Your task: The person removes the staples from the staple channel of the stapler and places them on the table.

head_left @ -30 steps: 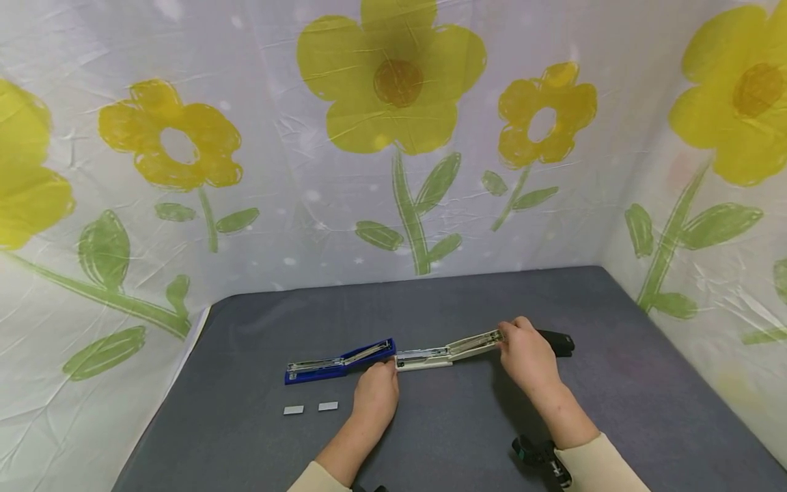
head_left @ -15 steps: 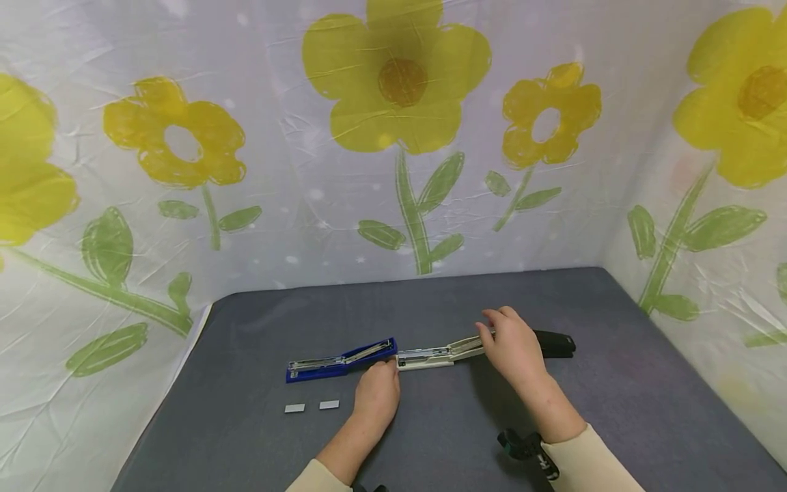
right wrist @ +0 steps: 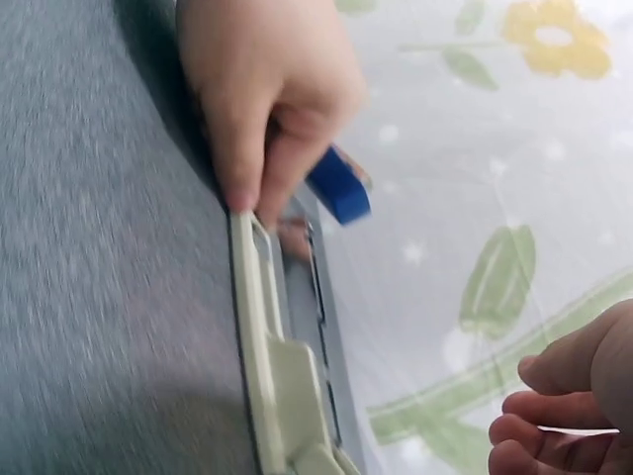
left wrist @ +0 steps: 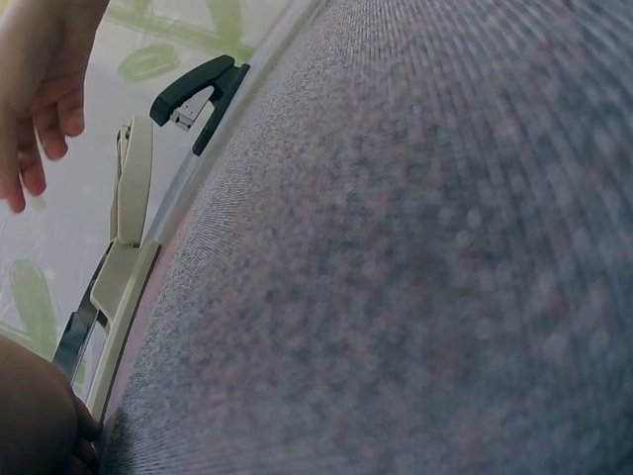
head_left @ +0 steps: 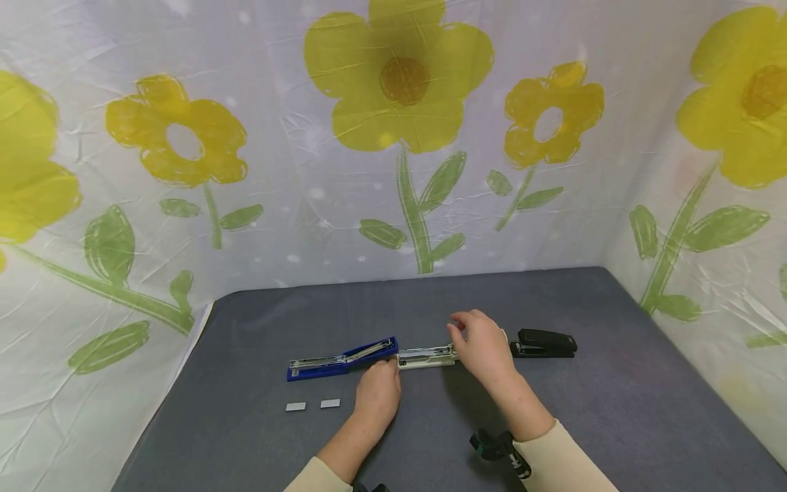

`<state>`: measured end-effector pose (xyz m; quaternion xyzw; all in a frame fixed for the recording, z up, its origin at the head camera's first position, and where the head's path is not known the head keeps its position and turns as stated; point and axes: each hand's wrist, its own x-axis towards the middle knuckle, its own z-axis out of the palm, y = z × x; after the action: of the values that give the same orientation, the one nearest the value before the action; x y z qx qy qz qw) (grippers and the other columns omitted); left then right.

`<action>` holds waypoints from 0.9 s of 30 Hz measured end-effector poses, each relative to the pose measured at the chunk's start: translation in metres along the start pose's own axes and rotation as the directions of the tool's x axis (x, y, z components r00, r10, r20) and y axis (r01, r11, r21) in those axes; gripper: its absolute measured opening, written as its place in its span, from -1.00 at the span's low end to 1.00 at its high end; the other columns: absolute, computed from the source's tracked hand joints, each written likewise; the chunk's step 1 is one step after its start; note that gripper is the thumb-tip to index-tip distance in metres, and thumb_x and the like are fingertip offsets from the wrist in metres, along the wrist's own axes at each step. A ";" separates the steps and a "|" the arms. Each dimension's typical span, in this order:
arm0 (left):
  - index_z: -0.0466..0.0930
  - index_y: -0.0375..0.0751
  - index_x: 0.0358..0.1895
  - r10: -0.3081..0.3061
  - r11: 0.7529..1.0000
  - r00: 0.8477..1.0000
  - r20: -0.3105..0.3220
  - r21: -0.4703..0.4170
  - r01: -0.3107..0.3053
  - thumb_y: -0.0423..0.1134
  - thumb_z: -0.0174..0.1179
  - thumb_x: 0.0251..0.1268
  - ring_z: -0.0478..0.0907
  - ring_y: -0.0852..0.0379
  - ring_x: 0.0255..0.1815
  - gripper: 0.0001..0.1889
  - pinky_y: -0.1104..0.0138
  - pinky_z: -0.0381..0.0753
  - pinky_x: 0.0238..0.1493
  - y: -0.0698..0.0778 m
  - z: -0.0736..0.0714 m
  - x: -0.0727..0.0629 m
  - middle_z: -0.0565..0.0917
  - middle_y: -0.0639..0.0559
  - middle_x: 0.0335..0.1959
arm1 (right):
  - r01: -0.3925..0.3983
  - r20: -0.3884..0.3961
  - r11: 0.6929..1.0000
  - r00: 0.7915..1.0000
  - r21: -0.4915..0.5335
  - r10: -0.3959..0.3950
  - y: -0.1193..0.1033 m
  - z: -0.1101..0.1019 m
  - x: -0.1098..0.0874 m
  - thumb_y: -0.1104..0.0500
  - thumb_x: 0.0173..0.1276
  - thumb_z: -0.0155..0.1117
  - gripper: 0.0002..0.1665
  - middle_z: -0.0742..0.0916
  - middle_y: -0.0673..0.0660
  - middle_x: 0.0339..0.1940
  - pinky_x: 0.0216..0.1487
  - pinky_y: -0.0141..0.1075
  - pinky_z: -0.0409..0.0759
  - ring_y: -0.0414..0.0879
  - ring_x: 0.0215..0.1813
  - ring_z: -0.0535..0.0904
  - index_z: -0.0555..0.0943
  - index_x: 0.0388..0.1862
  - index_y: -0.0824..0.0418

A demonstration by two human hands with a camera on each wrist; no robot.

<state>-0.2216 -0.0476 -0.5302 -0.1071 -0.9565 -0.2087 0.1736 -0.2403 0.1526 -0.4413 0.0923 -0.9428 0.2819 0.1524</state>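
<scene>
A cream stapler (head_left: 427, 357) lies folded open on the dark table, its staple channel facing up. My left hand (head_left: 378, 393) pinches the left end of its base, as the right wrist view also shows on the cream stapler (right wrist: 254, 327). Above the stapler's right half hovers my right hand (head_left: 482, 345), fingers loosely bent and holding nothing; it hides that half in the head view. A gap separates this right hand (left wrist: 45, 99) from the cream lid in the left wrist view. Just left of the cream stapler, a blue stapler (head_left: 316, 367) also lies folded open.
To the right rests a black stapler (head_left: 544, 343), its top over its base. Two small grey staple strips, a left strip (head_left: 296, 406) and a right strip (head_left: 330, 403), lie in front of the blue stapler. A flowered cloth (head_left: 295, 232) walls the back and sides.
My right hand has let go of the cream stapler's right end and moved left above it, uncovering the black stapler. My left hand stays at the cream stapler's left end.
</scene>
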 end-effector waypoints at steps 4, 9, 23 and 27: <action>0.76 -0.38 -0.10 0.007 1.000 1.000 0.000 0.003 -0.007 -0.42 0.30 0.34 0.71 -0.18 -0.40 -0.85 0.05 0.67 -0.39 0.000 0.001 0.000 0.69 -0.19 -0.40 | -0.004 0.028 1.000 1.000 0.019 0.003 -0.008 0.010 -0.001 0.21 0.43 0.38 -0.73 0.69 0.11 -0.29 -0.34 -0.18 0.50 -0.10 -0.41 0.51 0.74 0.03 0.32; 0.76 -0.38 -0.11 0.008 1.000 1.000 -0.004 0.001 -0.008 -0.42 0.30 0.35 0.71 -0.18 -0.40 -0.86 0.05 0.67 -0.40 0.000 0.002 0.000 0.69 -0.19 -0.40 | 0.004 0.067 0.999 0.998 0.048 -0.008 -0.014 0.025 -0.002 0.26 0.40 0.39 -0.78 0.68 0.07 -0.34 -0.38 -0.21 0.49 -0.13 -0.42 0.51 0.76 -0.02 0.30; 0.75 -0.37 -0.15 0.024 1.000 0.999 -0.037 -0.015 -0.025 -0.44 0.30 0.32 0.69 -0.18 -0.46 -0.89 0.05 0.64 -0.45 -0.001 0.000 -0.002 0.67 -0.17 -0.46 | -0.061 0.137 0.998 0.989 0.008 0.059 -0.019 0.046 -0.004 0.25 0.34 0.43 -0.93 0.75 0.06 -0.44 -0.35 -0.15 0.59 -0.08 -0.42 0.63 0.79 -0.36 0.21; 0.75 -0.36 -0.16 0.018 1.000 0.999 -0.045 -0.015 -0.018 -0.43 0.30 0.32 0.69 -0.18 -0.46 -0.89 0.05 0.64 -0.46 -0.001 0.001 -0.001 0.67 -0.17 -0.46 | -0.101 0.150 0.995 0.983 -0.017 0.102 -0.018 0.049 -0.006 0.24 0.34 0.42 -0.86 0.75 0.04 -0.48 -0.44 -0.19 0.56 -0.14 -0.51 0.58 0.79 -0.43 0.18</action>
<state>-0.2213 -0.0483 -0.5323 -0.1124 -0.9497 -0.2171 0.1959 -0.2417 0.1109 -0.4727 0.0646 -0.9563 0.2772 0.0667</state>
